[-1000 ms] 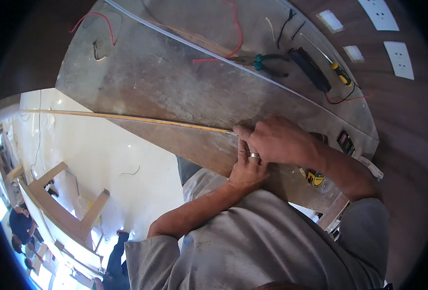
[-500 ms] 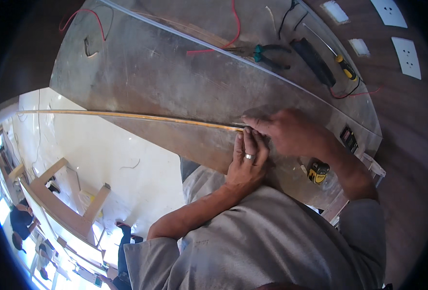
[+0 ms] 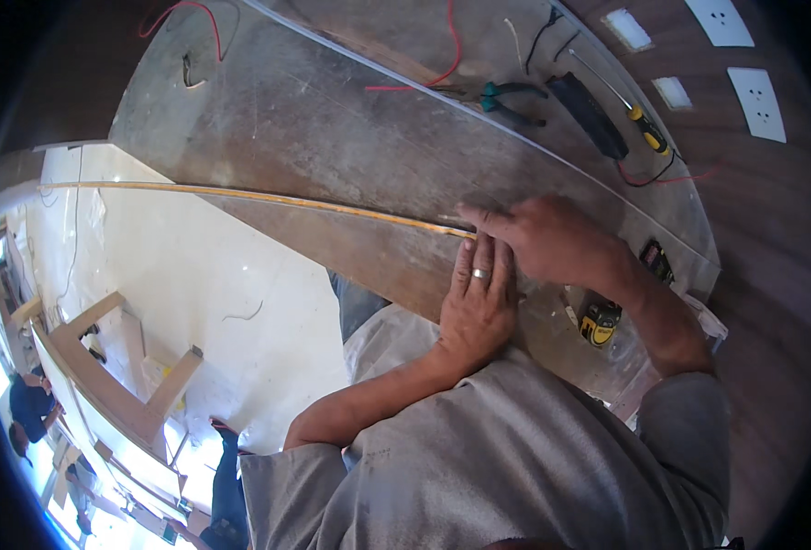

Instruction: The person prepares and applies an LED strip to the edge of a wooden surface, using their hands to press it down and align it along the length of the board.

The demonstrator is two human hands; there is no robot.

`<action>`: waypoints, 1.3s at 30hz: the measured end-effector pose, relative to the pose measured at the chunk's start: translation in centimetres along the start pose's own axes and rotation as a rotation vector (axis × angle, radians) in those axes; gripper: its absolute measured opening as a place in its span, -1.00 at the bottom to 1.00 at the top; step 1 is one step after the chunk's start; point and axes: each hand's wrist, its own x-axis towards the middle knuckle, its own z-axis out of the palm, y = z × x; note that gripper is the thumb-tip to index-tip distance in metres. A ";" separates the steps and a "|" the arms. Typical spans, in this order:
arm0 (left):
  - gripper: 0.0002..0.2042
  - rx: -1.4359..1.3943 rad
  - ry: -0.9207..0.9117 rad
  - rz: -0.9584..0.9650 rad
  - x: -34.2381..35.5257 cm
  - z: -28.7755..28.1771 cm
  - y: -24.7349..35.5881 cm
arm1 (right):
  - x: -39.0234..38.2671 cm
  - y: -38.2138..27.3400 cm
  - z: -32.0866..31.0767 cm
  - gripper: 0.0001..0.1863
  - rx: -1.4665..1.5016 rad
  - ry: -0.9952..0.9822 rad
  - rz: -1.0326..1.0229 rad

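A long thin strip with a yellow-orange face and dark edges (image 3: pixel 268 195) runs from the far left over the brown board (image 3: pixel 314 119) to my hands. My left hand (image 3: pixel 480 307), with a ring on one finger, presses its fingers together on the strip's right end. Just above them is my right hand (image 3: pixel 561 243), its index finger stretched toward the strip and the other fingers curled under. A small pale bit shows by that fingertip. What the curled fingers hold, if anything, is hidden.
Beyond the strip lies a pale straight profile (image 3: pixel 396 71). Behind it are red wire (image 3: pixel 454 46), green-and-black pliers (image 3: pixel 511 101), a black block with wires (image 3: pixel 589 115) and a screwdriver (image 3: pixel 645 126). A tape measure (image 3: pixel 600 321) sits near my right forearm. People work at the lower left.
The view has shifted slightly, so the board and strip appear higher. My left hand's fingers look straighter and flatter on the strip's end. My right hand stays over the same end.
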 end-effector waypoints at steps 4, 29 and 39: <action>-0.53 -0.157 0.086 0.130 1.0 -1.9 -4.6 | -2.0 1.0 1.3 -0.42 0.243 0.295 0.117; -0.66 -0.327 0.161 0.258 3.8 -3.7 -14.7 | 0.8 -3.5 4.2 -0.75 0.493 0.341 0.478; -0.58 -0.270 0.041 0.123 3.9 -5.0 -12.5 | 0.8 -1.5 6.6 -0.71 0.385 0.376 0.561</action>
